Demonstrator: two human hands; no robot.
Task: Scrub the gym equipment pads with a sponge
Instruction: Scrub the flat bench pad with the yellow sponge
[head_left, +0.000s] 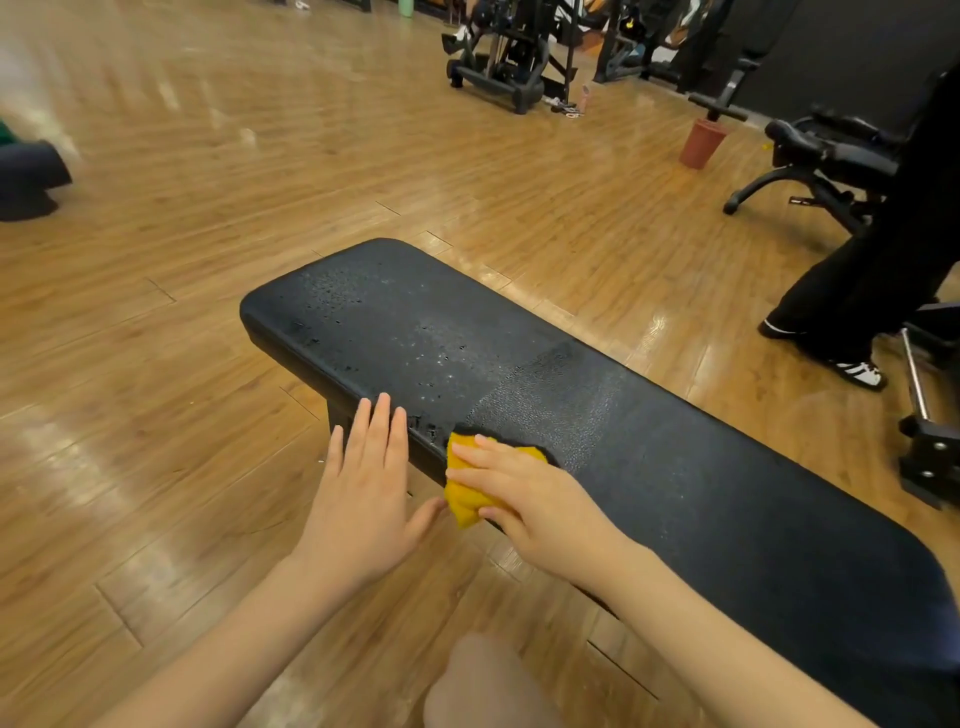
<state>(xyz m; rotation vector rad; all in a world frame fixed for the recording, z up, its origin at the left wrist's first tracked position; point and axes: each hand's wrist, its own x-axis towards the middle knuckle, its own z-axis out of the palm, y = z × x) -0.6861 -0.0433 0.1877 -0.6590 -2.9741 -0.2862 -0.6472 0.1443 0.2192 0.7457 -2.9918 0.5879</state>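
A long black bench pad (649, 441) runs from the middle of the view to the lower right; its far end is dotted with water drops. My right hand (530, 493) presses a yellow sponge (465, 499) against the pad's near edge, fingers wrapped over it. My left hand (366, 483) is flat and open just left of the sponge, fingertips touching the pad's edge, holding nothing. A wiped, matt strip crosses the pad just beyond the sponge.
Wooden floor (208, 260) surrounds the bench. A person in black trousers (872, 291) stands at the right beside another black bench (831, 156). A red bucket (702, 143) sits on the floor behind. Gym machines (509, 57) line the back. My knee (483, 686) is below.
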